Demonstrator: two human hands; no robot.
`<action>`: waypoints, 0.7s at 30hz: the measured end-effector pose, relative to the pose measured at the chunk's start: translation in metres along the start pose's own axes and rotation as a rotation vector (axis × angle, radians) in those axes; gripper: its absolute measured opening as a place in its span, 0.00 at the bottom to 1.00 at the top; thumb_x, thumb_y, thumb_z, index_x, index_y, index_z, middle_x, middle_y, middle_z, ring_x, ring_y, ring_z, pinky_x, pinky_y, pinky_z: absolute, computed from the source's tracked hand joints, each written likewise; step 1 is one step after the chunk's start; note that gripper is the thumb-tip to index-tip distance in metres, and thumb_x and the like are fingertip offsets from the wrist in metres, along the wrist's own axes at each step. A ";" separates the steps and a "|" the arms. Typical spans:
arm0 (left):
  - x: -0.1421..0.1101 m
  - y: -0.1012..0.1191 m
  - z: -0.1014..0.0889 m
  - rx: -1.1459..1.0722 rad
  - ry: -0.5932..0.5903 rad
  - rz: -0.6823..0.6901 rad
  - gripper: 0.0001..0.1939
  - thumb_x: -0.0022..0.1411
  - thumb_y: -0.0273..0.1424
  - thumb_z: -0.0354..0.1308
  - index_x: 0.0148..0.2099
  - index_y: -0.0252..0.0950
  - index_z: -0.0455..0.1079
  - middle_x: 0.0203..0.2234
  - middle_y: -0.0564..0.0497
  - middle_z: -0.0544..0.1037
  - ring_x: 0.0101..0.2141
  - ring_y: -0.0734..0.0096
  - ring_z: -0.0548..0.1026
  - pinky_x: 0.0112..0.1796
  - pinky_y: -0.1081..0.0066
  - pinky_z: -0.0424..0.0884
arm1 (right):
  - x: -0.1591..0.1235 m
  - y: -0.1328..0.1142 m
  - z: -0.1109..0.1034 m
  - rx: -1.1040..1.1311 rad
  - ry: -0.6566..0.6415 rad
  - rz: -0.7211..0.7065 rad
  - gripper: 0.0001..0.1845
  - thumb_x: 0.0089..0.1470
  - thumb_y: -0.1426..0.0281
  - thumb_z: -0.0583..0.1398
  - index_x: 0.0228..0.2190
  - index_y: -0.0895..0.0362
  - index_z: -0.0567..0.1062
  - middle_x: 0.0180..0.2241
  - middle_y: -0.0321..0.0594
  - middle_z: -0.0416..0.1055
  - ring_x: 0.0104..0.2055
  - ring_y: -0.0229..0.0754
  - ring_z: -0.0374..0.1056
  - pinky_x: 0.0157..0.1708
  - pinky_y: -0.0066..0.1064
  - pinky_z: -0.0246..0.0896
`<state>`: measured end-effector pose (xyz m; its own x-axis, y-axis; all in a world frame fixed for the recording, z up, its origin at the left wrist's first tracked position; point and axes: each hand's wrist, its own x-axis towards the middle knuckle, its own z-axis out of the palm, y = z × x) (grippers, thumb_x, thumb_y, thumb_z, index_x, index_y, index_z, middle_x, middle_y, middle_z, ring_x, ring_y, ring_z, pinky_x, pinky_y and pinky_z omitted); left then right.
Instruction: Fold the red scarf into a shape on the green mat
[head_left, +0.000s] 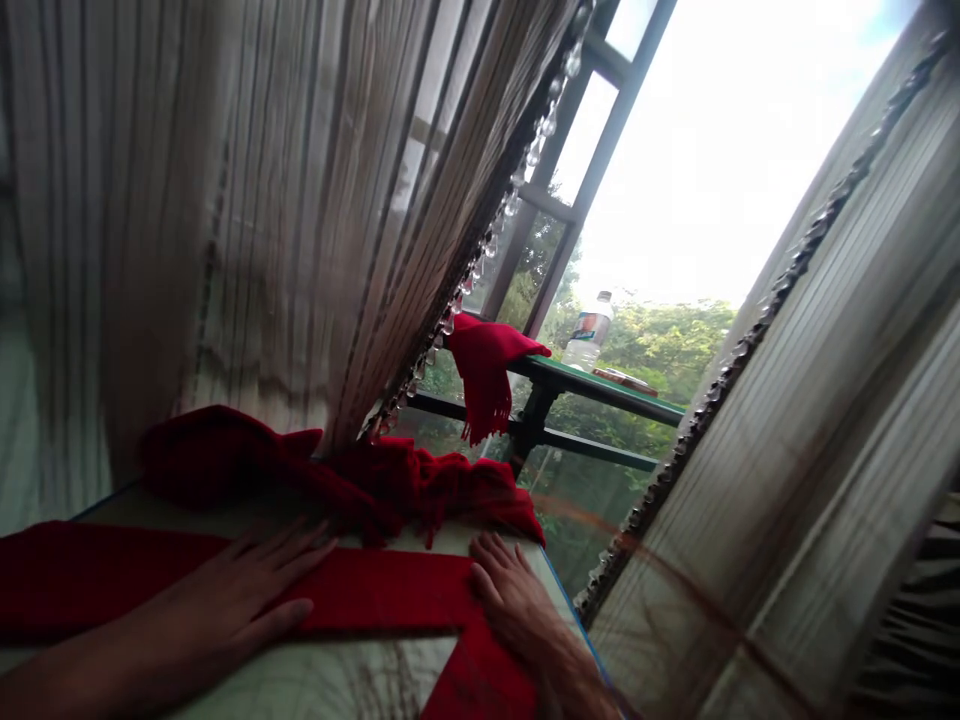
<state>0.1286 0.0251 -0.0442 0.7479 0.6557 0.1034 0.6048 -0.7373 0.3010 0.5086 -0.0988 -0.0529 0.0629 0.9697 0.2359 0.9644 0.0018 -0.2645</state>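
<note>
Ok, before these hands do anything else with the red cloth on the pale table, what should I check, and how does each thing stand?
1. Left hand palm down on the long, flat strip of red cloth: ok.
2. Right hand at the strip's right end: ok.
3. Strip smooth between the hands: ok, as far as the dim picture shows.
4. Strip joined to the diagonal red cloth piece near the right hand: cannot tell.
5. Heaped dark-red cloth behind the strip lying flat: not ok, it is crumpled.
6. Clear plastic bottle with a white cap standing on the dark green railing: ok.
</note>
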 end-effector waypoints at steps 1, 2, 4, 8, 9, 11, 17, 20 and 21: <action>-0.001 0.000 0.000 -0.005 0.004 0.009 0.32 0.69 0.52 0.50 0.71 0.59 0.47 0.70 0.59 0.47 0.70 0.49 0.44 0.66 0.41 0.43 | 0.000 -0.001 0.001 0.011 -0.037 0.002 0.31 0.68 0.51 0.43 0.64 0.49 0.64 0.68 0.41 0.56 0.72 0.51 0.45 0.71 0.56 0.36; -0.002 0.000 0.000 -0.010 0.001 0.018 0.31 0.69 0.52 0.50 0.70 0.60 0.48 0.70 0.59 0.48 0.70 0.48 0.45 0.66 0.40 0.43 | 0.000 -0.003 0.002 0.021 -0.060 0.011 0.31 0.68 0.51 0.43 0.64 0.49 0.64 0.68 0.42 0.56 0.72 0.51 0.45 0.71 0.56 0.36; -0.003 0.000 0.001 -0.020 -0.003 0.037 0.30 0.69 0.52 0.50 0.70 0.62 0.49 0.70 0.59 0.49 0.70 0.49 0.46 0.65 0.39 0.44 | 0.000 -0.004 0.001 0.030 -0.048 0.030 0.32 0.68 0.52 0.42 0.65 0.51 0.62 0.69 0.41 0.54 0.73 0.50 0.43 0.71 0.56 0.33; -0.004 -0.001 -0.005 -0.107 0.163 0.069 0.25 0.72 0.46 0.49 0.68 0.54 0.61 0.66 0.53 0.64 0.66 0.54 0.61 0.64 0.53 0.57 | 0.001 0.003 -0.001 -0.002 0.070 0.044 0.33 0.67 0.52 0.44 0.66 0.51 0.60 0.70 0.40 0.50 0.73 0.48 0.42 0.71 0.55 0.32; -0.003 -0.002 -0.009 -0.133 0.248 0.054 0.22 0.73 0.44 0.48 0.64 0.50 0.67 0.62 0.51 0.70 0.62 0.57 0.67 0.61 0.58 0.62 | 0.002 0.006 0.000 -0.009 0.085 0.033 0.33 0.66 0.52 0.44 0.66 0.51 0.61 0.70 0.40 0.51 0.73 0.49 0.42 0.71 0.56 0.32; -0.002 -0.008 -0.017 -0.160 0.406 -0.001 0.18 0.74 0.39 0.45 0.54 0.42 0.73 0.51 0.49 0.78 0.52 0.60 0.75 0.54 0.64 0.68 | 0.004 0.013 0.005 -0.015 0.115 -0.002 0.32 0.66 0.52 0.44 0.64 0.51 0.64 0.69 0.40 0.54 0.72 0.49 0.45 0.71 0.56 0.34; 0.006 -0.019 -0.030 -0.074 0.430 -0.019 0.16 0.63 0.22 0.45 0.41 0.38 0.75 0.40 0.48 0.79 0.44 0.62 0.75 0.48 0.64 0.68 | 0.006 0.015 0.016 0.025 0.187 -0.034 0.30 0.65 0.53 0.46 0.59 0.50 0.72 0.65 0.41 0.63 0.70 0.51 0.53 0.70 0.56 0.41; 0.030 -0.011 -0.030 0.048 0.285 0.032 0.17 0.57 0.20 0.47 0.37 0.38 0.77 0.38 0.47 0.80 0.43 0.59 0.77 0.47 0.63 0.68 | 0.006 0.009 0.012 0.055 0.179 -0.024 0.30 0.64 0.53 0.46 0.58 0.49 0.73 0.64 0.41 0.64 0.69 0.52 0.54 0.70 0.57 0.41; 0.042 -0.006 -0.029 0.064 0.240 0.063 0.17 0.56 0.20 0.49 0.36 0.38 0.78 0.37 0.48 0.81 0.42 0.59 0.78 0.46 0.63 0.69 | 0.006 0.007 0.010 0.064 0.175 -0.017 0.30 0.64 0.53 0.46 0.58 0.49 0.73 0.65 0.41 0.63 0.69 0.52 0.54 0.70 0.57 0.41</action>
<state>0.1485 0.0613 -0.0139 0.7029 0.6221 0.3447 0.5808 -0.7818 0.2268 0.5133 -0.0909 -0.0627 0.0962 0.9122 0.3983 0.9477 0.0384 -0.3169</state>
